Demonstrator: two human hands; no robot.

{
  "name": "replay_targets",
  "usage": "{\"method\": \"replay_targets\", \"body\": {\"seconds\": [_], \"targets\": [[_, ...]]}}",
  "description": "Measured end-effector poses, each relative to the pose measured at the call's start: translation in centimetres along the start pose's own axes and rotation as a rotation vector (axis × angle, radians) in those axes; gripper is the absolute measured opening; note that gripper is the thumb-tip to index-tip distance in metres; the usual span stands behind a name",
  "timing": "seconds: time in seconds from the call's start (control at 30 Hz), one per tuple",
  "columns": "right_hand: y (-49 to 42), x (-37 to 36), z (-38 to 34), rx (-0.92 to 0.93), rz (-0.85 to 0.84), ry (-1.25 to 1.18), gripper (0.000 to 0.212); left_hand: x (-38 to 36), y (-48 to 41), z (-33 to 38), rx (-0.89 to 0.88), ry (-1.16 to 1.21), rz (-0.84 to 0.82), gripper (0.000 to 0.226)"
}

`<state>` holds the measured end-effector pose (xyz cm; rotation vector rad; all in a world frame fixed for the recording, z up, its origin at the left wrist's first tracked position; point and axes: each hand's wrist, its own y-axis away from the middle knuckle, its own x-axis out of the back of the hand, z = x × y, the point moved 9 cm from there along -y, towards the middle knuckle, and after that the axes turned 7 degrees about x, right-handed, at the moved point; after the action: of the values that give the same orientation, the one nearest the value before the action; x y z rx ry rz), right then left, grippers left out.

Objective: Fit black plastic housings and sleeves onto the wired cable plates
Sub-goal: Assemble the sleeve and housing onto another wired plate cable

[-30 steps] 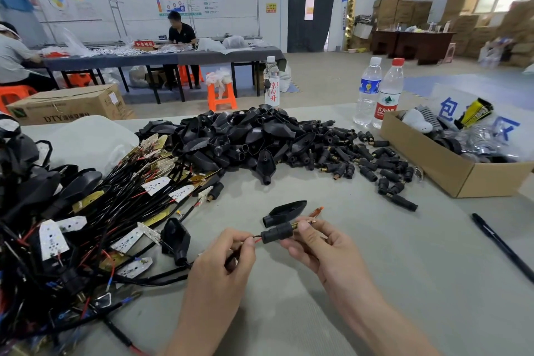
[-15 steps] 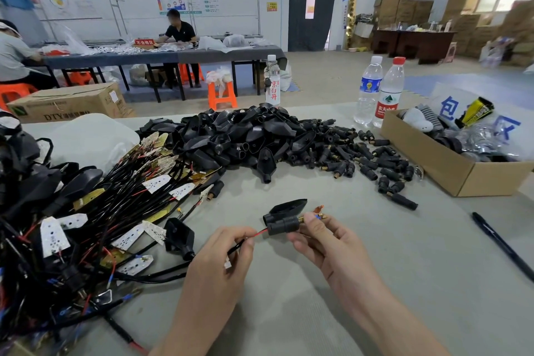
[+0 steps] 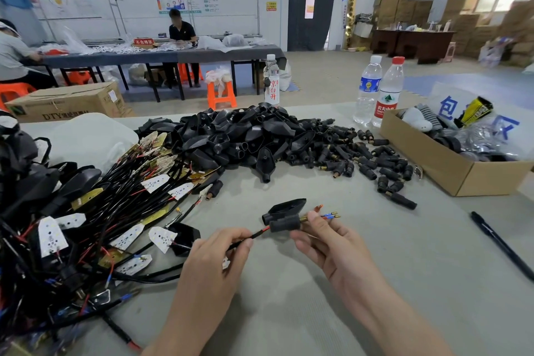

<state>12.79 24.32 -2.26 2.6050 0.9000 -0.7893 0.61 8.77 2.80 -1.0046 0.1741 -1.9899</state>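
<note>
In the head view, the cable point(image 3: 254, 235) is pinched by the left hand point(image 3: 211, 269) at 6 o'clock of the table point(image 3: 375, 312). The sleeve point(image 3: 284, 223) threaded on it is pinched by the right hand point(image 3: 332, 248), with a housing point(image 3: 286, 206) just beside it at 12 o'clock.

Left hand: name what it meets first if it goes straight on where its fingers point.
Probably the black sleeve on the cable that the left hand pinches; the right hand holds that sleeve just ahead, though depth is unclear.
</note>
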Motion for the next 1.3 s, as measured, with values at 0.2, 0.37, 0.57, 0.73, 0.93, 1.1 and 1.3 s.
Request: {"method": "replay_targets", "body": {"seconds": [0.2, 0.37, 0.57, 0.73, 0.93, 1.1, 1.3], "targets": [[-0.1, -0.5, 0.5, -0.011, -0.030, 0.045, 0.043, -0.2, 0.1, -0.1, -0.043, 0.000, 0.001, 0.006], [-0.1, 0.8, -0.4, 0.082, 0.075, 0.169, 0.033, -0.6, 0.1, -0.2, -0.039, -0.003, -0.020, 0.012], [-0.1, 1.6, -1.2, 0.103, 0.126, 0.255, 0.024, -0.6, 0.0, -0.1, -0.051, -0.021, -0.024, 0.010], [-0.3, 2.3, -1.6, 0.117, 0.166, 0.265, 0.026, -0.4, -0.1, 0.1, -0.140, -0.149, 0.004, 0.016], [-0.7, 2.9, -1.7, 0.126, 0.179, 0.274, 0.030, -0.3, -0.4, -0.4, -0.231, -0.274, 0.071, 0.038], [-0.8, 3.0, -1.7, 0.135, 0.181, 0.318, 0.028, 0.2, -0.2, 0.4, -0.342, -0.305, 0.170, 0.040], [-0.8, 2.6, -2.0, 0.186, 0.172, 0.381, 0.022, 0.3, 0.1, 0.7, -0.418, -0.301, 0.220, 0.026]]}}
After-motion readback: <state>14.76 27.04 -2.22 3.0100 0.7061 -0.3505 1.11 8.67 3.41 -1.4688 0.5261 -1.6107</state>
